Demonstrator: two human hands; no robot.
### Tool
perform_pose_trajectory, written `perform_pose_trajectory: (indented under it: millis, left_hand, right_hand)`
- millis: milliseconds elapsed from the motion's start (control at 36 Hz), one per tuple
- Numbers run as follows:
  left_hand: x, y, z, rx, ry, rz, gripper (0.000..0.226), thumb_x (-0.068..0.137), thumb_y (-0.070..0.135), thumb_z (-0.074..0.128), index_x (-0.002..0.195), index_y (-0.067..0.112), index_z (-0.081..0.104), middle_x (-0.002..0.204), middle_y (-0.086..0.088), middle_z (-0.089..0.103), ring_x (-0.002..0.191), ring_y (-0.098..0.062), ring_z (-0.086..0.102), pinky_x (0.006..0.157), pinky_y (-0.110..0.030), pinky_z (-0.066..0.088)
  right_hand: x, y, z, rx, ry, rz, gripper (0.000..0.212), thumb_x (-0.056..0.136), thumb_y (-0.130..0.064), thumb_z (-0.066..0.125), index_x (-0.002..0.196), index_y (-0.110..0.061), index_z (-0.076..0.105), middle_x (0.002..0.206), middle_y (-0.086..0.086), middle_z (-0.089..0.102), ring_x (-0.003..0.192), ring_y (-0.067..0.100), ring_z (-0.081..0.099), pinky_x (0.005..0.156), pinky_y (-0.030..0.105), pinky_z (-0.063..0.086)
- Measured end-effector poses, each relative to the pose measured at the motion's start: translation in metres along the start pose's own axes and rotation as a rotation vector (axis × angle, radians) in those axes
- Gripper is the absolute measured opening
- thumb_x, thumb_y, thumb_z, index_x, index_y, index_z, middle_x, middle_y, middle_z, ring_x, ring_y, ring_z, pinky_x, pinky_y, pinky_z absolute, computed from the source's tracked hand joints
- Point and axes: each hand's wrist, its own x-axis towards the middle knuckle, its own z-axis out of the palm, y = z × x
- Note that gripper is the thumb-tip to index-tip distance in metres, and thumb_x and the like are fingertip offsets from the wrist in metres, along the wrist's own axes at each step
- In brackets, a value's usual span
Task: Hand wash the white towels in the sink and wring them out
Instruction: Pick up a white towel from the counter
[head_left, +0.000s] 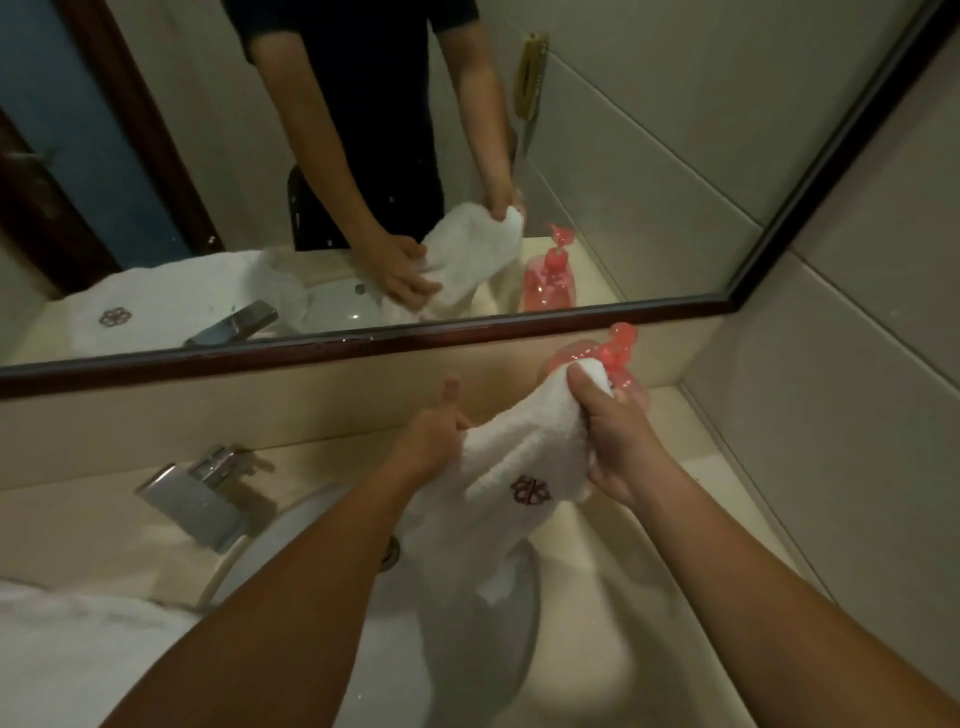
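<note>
A: Left hand (431, 441)?
B: Curled round one end of the white towel (519, 457), thumb up.
A: Right hand (618, 447)?
B: Clenched on the other end, above the sink (311, 519). Soft, limp, likely heavy when soaked; best gripped at both ends for twisting.

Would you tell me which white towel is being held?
The emblem-marked towel, gripped by left hand and right hand over the sink; the other towel lies on the counter, lower left.
</note>
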Motion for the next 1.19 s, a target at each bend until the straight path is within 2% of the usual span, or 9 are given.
perform_pose_trajectory:
  millis: [83,167,222,417,528,722,861,1056,1194]
  left_hand:
    - [0.006,0.000,0.007,-0.018,-0.161,-0.102,0.110,0.090,0.081,-0.006,0.138,0.016,0.068,0.138,-0.008,0.065,0.131,-0.028,0.057,0.113,-0.043,0.039]
    - [0.009,0.000,0.015,0.009,-0.325,-0.180,0.128,0.070,0.101,-0.004,0.137,0.022,0.071,0.151,-0.011,0.060,0.140,-0.030,0.053,0.126,-0.052,0.028]
    - [0.012,-0.003,0.020,0.006,-0.395,-0.225,0.135,0.060,0.109,-0.003,0.134,0.025,0.073,0.152,-0.011,0.059,0.142,-0.032,0.052,0.127,-0.059,0.026]
    - [0.010,0.008,0.040,-0.107,-0.306,-0.185,0.105,0.100,0.068,-0.010,0.153,-0.001,0.047,0.156,-0.019,0.050,0.146,-0.038,0.046,0.118,-0.041,0.034]
    - [0.024,0.019,0.047,-0.131,-0.110,-0.017,0.074,0.093,0.070,-0.001,0.089,0.027,0.059,0.096,0.004,0.057,0.089,-0.007,0.055,0.084,-0.019,0.040]
    - [0.042,0.050,0.053,-0.211,-0.178,-0.022,0.116,0.069,0.106,0.011,0.126,0.026,0.074,0.134,-0.007,0.070,0.131,-0.026,0.060,0.121,-0.050,0.037]
    - [0.048,0.070,0.064,-0.270,-0.195,-0.068,0.116,0.070,0.106,0.014,0.127,0.027,0.076,0.128,-0.002,0.074,0.122,-0.025,0.066,0.119,-0.051,0.042]
    - [0.059,0.069,0.067,-0.313,-0.190,-0.088,0.115,0.060,0.112,0.022,0.123,0.033,0.078,0.131,-0.002,0.075,0.128,-0.027,0.065,0.120,-0.053,0.040]
    - [0.064,0.073,0.071,-0.366,-0.129,-0.108,0.105,0.076,0.104,0.027,0.125,0.025,0.077,0.128,-0.002,0.075,0.125,-0.025,0.067,0.118,-0.050,0.043]
  right_hand:
    - [0.001,0.008,-0.012,0.051,0.035,0.027,0.017,0.104,-0.025,0.069,0.120,-0.022,0.064,0.117,0.020,0.075,0.113,0.038,0.074,0.103,0.057,0.057]
    - [0.006,0.015,-0.020,0.070,0.039,0.064,0.045,0.102,-0.025,0.071,0.141,-0.007,0.057,0.122,0.025,0.075,0.113,0.040,0.074,0.105,0.059,0.056]
    - [0.009,0.018,-0.026,0.094,0.040,0.075,0.046,0.102,-0.024,0.070,0.142,-0.006,0.056,0.124,0.025,0.075,0.115,0.040,0.074,0.106,0.059,0.055]
    - [0.018,0.019,-0.044,0.040,0.060,0.056,0.024,0.107,-0.019,0.063,0.131,-0.019,0.063,0.122,0.019,0.077,0.116,0.036,0.074,0.107,0.055,0.055]
    - [0.027,0.015,-0.053,-0.003,0.088,0.013,0.043,0.105,-0.015,0.066,0.147,-0.023,0.056,0.131,0.017,0.074,0.118,0.033,0.074,0.108,0.054,0.056]
    - [0.034,-0.013,-0.069,-0.016,0.197,0.081,0.040,0.095,-0.025,0.060,0.125,-0.001,0.069,0.114,0.022,0.078,0.105,0.036,0.077,0.105,0.057,0.056]
    - [0.039,-0.041,-0.078,-0.082,0.143,0.067,0.042,0.101,-0.053,0.054,0.088,-0.016,0.068,0.080,0.008,0.073,0.072,0.025,0.073,0.078,0.039,0.057]
    - [0.057,-0.077,-0.070,-0.453,0.073,0.071,0.088,0.066,-0.090,0.074,0.121,-0.021,0.079,0.113,0.005,0.082,0.111,0.028,0.076,0.113,0.050,0.051]
    - [0.064,-0.085,-0.059,-0.540,0.060,0.074,0.061,0.062,-0.079,0.087,0.094,-0.027,0.087,0.110,0.006,0.082,0.115,0.033,0.073,0.115,0.057,0.049]
